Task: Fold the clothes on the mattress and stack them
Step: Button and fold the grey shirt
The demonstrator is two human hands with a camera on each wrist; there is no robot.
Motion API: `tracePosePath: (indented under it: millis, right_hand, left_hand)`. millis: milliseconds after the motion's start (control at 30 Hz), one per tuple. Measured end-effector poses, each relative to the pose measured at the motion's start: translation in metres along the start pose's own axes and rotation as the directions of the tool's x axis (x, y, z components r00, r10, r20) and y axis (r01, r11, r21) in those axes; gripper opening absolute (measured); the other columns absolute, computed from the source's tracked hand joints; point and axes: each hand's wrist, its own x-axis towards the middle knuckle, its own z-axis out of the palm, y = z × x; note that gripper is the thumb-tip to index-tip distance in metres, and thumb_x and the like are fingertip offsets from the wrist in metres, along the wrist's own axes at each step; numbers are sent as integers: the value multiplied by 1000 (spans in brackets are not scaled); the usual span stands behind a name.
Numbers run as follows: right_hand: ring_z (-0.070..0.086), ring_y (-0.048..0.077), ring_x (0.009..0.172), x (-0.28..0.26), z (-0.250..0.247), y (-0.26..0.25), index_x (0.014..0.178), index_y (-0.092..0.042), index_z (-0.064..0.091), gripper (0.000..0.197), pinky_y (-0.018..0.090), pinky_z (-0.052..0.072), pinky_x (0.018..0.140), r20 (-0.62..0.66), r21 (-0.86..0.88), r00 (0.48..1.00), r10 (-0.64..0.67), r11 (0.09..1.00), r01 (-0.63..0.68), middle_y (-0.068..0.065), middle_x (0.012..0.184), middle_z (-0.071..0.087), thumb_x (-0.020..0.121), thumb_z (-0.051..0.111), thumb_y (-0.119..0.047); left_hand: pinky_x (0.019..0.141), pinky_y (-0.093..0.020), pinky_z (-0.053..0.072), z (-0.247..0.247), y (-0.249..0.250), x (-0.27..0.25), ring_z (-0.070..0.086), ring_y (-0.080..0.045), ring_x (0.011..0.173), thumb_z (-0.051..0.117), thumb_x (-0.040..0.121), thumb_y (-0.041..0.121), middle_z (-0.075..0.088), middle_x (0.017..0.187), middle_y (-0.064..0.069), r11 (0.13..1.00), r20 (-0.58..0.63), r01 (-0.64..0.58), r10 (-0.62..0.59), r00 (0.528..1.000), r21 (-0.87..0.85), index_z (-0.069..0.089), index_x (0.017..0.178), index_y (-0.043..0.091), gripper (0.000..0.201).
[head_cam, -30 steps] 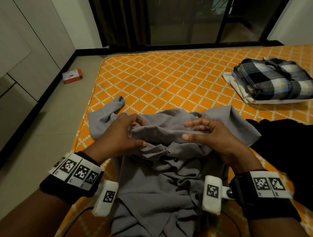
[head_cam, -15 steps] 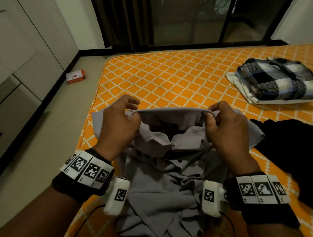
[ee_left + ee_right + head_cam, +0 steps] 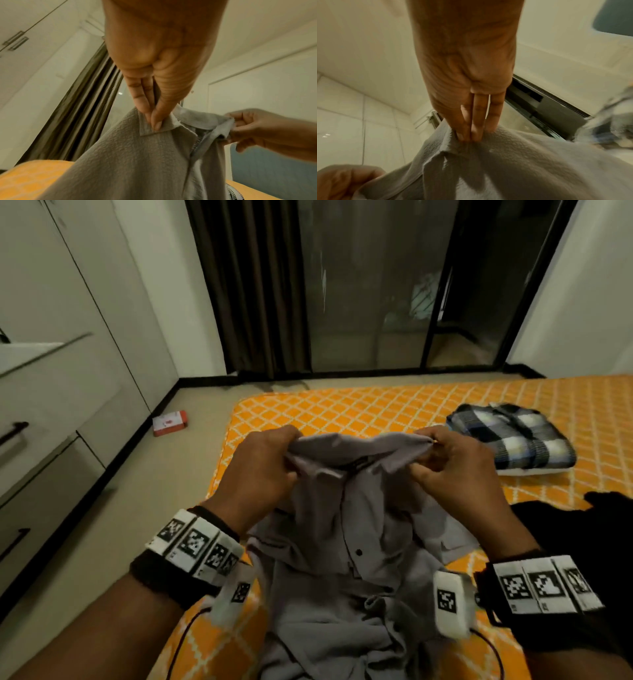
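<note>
Both hands are higher than they were half a second ago, and the gray shirt (image 3: 346, 559) has come up with them. A second ago the hands lay low on the crumpled cloth with the fingers loose; now they pull the collar out tight between them. The view has tipped up too, so more of the dark curtain (image 3: 250, 285) and the glass door (image 3: 366, 285) shows.

The left hand (image 3: 260, 470) pinches one end of the collar between thumb and fingers. In the left wrist view the fingertips (image 3: 154, 119) press on the collar flap. The right hand (image 3: 455, 474) pinches the other end, and in the right wrist view its fingers (image 3: 476, 121) dig into a bunch of gray cloth.

The shirt hangs from the hands over the near part of the orange mattress (image 3: 342, 409), and its lower part lies crumpled there. A folded checked shirt (image 3: 513, 440) sits on something white, far to the right. A black cloth (image 3: 565, 529) lies near the right arm.

The bottom of the gray shirt is cut off by the edge of the view. The black cloth is too dark to tell what it is. A small red and white box (image 3: 170, 422) lies on the floor, and its print is too small to read. In the right wrist view the checked shirt is only a blur.
</note>
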Motion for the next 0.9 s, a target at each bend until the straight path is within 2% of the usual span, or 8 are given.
tracePosePath:
  millis: [167,267,367,433,567,633,733,900]
  right_hand:
    - [65,13,72,28,-56,-65,91,-32,72,21,35,51,64,-113,-219,974,-195,961,167,-11,74,65,74,80,-22]
    - [59,12,78,47,-83,-82,87,-28,68,20,34,49,66,-162,-116,972,-171,981,154,-4,89,58,76,83,-35]
    - [67,14,89,47,-117,-107,99,-24,67,17,49,59,78,-152,209,986,-63,973,94,0,98,68,90,78,-34]
    - [69,15,98,53,-130,-123,114,-23,67,17,50,59,89,-123,353,992,-20,933,62,0,106,72,98,71,-29]
    - [65,13,92,49,-161,-159,113,-21,62,17,35,56,82,-192,380,981,-11,921,84,-1,105,69,100,68,-30]
    - [61,11,84,48,-179,-169,111,-17,62,17,27,52,74,-203,359,978,-55,925,126,-1,99,68,101,68,-30]
    - [57,8,79,44,-202,-174,105,-9,62,20,27,49,71,-158,284,967,-202,928,240,5,91,63,102,67,-28]
    - [68,18,82,38,-240,-177,97,-14,65,17,34,54,74,-78,109,925,-372,919,379,7,89,70,99,71,-30]
  left_hand:
    - [56,-32,37,-51,52,13,63,-28,73,72,69,38,66,72,1,935,-189,140,-81,979,326,61,73,23,19]
    - [61,-37,48,-78,68,24,63,-24,73,66,70,46,65,70,2,990,-264,144,-140,954,-6,61,69,23,24]
    - [75,-47,56,-111,100,22,68,-19,81,75,88,25,75,89,-9,817,-162,141,-274,948,-559,73,95,8,18]
    - [85,-53,57,-118,114,31,71,-28,96,70,97,25,74,102,-15,768,-134,132,-273,953,-627,69,108,4,24]
    - [77,-51,57,-144,148,28,69,-23,82,67,91,50,71,89,-13,853,-260,49,-213,942,-520,63,97,14,37]
    - [61,-33,50,-160,164,24,56,-2,63,70,95,41,63,74,0,913,-336,-65,-81,938,-402,60,91,18,26]
    - [64,-13,49,-187,182,12,63,5,72,88,80,36,69,83,12,932,-238,-195,123,963,-306,66,96,20,31]
    - [73,-35,58,-231,165,28,67,4,78,89,69,43,73,82,20,968,18,-213,213,977,132,77,89,33,25]
